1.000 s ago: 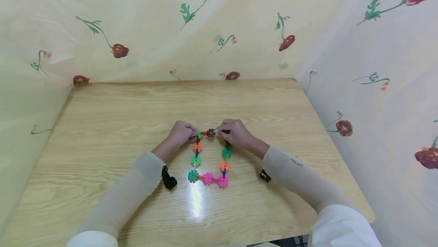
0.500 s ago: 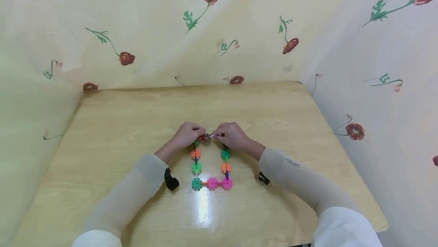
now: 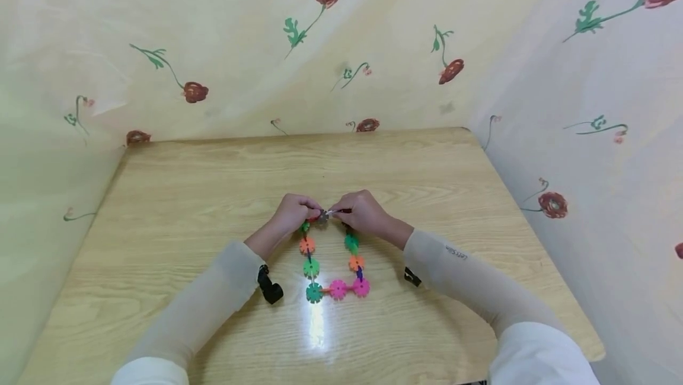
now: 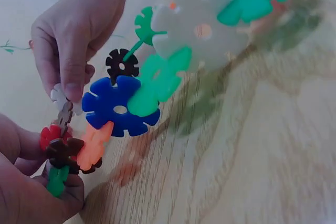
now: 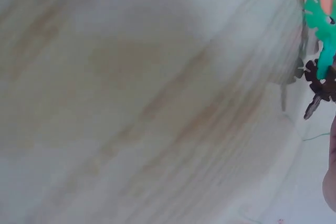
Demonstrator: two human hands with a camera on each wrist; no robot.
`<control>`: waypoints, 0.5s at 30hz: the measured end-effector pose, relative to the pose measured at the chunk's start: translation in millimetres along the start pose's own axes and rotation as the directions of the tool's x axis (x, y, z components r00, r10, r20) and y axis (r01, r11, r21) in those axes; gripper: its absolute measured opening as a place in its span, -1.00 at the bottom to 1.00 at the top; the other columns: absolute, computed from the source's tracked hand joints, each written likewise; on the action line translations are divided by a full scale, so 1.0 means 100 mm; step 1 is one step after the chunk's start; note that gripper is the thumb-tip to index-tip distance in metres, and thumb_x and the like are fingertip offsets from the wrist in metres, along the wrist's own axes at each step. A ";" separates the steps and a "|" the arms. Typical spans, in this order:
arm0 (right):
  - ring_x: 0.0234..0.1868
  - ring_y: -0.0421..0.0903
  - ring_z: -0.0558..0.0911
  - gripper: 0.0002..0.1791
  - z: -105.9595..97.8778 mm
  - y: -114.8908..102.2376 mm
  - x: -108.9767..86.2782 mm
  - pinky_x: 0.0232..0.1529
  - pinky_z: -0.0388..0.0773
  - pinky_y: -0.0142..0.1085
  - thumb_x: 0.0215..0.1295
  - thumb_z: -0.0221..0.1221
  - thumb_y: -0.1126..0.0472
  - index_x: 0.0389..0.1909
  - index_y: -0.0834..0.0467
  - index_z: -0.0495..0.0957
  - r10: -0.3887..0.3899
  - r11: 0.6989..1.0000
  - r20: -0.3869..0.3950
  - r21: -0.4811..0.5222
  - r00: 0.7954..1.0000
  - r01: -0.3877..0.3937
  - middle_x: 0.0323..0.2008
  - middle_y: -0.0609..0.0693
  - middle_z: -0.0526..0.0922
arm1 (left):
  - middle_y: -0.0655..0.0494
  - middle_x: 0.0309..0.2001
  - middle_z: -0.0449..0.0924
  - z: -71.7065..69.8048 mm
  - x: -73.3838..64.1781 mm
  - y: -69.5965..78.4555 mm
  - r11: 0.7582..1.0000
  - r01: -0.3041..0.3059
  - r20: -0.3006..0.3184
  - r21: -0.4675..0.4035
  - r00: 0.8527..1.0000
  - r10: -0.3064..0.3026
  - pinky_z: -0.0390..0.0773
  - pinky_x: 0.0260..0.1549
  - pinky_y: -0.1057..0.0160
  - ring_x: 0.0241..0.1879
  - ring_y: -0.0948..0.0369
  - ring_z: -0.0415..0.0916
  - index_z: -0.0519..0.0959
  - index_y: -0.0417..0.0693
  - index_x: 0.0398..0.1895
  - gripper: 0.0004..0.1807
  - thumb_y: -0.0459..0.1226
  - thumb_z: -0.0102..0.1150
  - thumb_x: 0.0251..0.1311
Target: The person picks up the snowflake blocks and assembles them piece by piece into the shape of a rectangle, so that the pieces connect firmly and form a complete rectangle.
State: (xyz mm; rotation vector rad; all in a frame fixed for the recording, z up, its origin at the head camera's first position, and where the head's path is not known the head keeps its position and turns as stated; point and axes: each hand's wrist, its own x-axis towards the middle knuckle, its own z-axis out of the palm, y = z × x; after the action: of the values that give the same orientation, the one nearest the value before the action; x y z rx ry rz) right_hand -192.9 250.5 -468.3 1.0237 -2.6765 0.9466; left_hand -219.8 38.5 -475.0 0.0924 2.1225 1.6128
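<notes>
A chain of notched plastic discs bends in a squarish loop between my hands, with a pink disc (image 3: 338,289) along its near side. My left hand (image 3: 288,216) pinches the chain's far left corner, its fingers around a red disc (image 4: 50,137) and a green disc (image 4: 58,181). Beside the red one, a brown disc (image 4: 64,115) points up toward my right hand (image 3: 368,213). That hand pinches a small white disc (image 4: 59,97), edge right at the brown disc. A blue disc (image 4: 121,106) and a larger-looking white disc (image 4: 202,30) are nearer the left wrist camera.
The chain lies over a wood-grain table (image 3: 213,177). Flower-printed sheeting (image 3: 240,64) rises behind the table and along both sides. Black straps (image 3: 270,285) hang under both wrists. In the right wrist view, a dark brown disc (image 5: 321,80) shows at the right edge.
My left hand has moved right, its fingers now close by the brown disc and the white disc. The chain's near side has shifted right and toward me. The head view has tilted slightly.
</notes>
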 end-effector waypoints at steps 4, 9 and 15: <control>-0.48 -0.28 0.64 -0.90 0.01 0.00 0.04 -0.43 0.59 -0.43 0.24 0.37 0.37 -0.25 0.20 0.80 -0.041 0.998 -0.005 -0.041 0.999 0.041 -0.38 0.01 0.77 | -0.09 -0.14 0.69 0.00 0.01 -0.01 1.000 0.018 -0.025 -0.010 1.000 -0.018 0.56 -0.29 0.32 -0.22 0.15 0.57 0.74 -0.27 -0.20 -0.88 -0.47 0.23 0.29; -0.51 -0.30 0.60 -0.91 0.02 0.00 0.09 -0.44 0.58 -0.44 0.24 0.37 0.37 -0.27 0.21 0.80 -0.051 0.997 0.010 -0.063 0.999 0.051 -0.40 0.00 0.76 | -0.08 -0.12 0.68 0.00 0.01 -0.01 0.998 0.061 -0.036 -0.025 0.997 -0.062 0.54 -0.28 0.31 -0.18 0.13 0.53 0.74 -0.26 -0.18 -0.87 -0.46 0.22 0.31; -0.41 -0.20 0.62 -0.88 -0.05 -0.01 0.14 -0.33 0.61 -0.39 0.26 0.32 0.43 -0.22 0.25 0.77 -0.096 0.994 0.082 -0.045 0.992 0.100 -0.35 0.04 0.72 | -0.08 -0.05 0.68 -0.03 0.01 0.02 0.996 0.085 -0.025 0.014 0.996 -0.084 0.55 -0.16 0.25 -0.11 0.11 0.54 0.74 -0.24 -0.13 -0.84 -0.44 0.20 0.33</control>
State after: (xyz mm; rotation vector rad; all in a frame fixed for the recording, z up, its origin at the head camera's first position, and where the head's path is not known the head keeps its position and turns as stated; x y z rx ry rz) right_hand -203.6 245.2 -459.0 1.1948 -2.6699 0.8349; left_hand -221.9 37.0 -472.5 -0.0120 2.1276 1.5568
